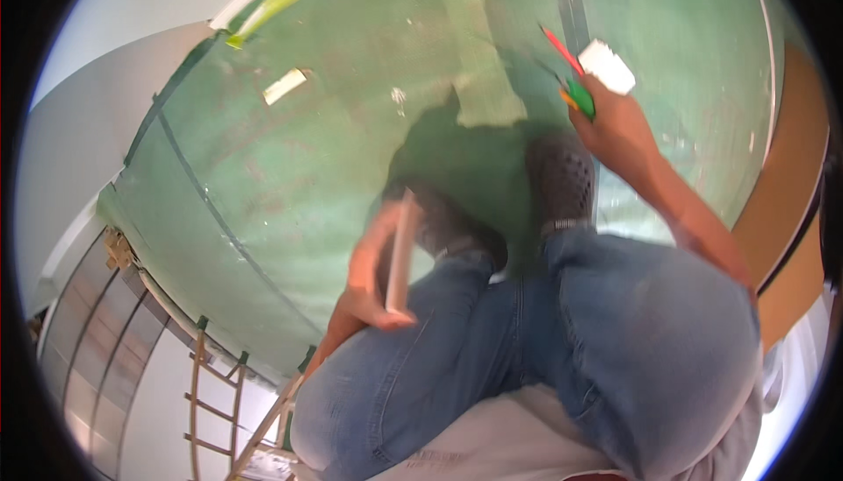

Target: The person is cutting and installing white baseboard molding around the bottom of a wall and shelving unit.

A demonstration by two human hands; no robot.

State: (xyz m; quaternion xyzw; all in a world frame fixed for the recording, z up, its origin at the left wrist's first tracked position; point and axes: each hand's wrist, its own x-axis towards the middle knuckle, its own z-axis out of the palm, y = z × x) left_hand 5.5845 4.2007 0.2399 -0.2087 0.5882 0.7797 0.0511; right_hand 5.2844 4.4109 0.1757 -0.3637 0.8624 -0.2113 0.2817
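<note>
My left hand [362, 274] grips a thin, flat, pale pinkish piece [403, 253] seen edge-on, with fingers and thumb at its two ends. It is held above my left thigh and shoe, and its kind cannot be made out. Away from me at the right, my right hand [615, 122] is closed around a red pencil [562, 50] and a green-and-orange-handled tool [580, 99] with a thin dark shaft, perhaps a screwdriver. Just beyond its knuckles shows a white block-like piece [608, 66]; whether the hand touches it cannot be told.
Green sheeting [307, 156] covers the floor, with dark tape strips. A small cream scrap [284, 86] lies at the left. Wooden ladder-like frames [213, 406] stand lower left, a brown panel [795, 130] at the right. My shoes [559, 178] rest on the sheeting.
</note>
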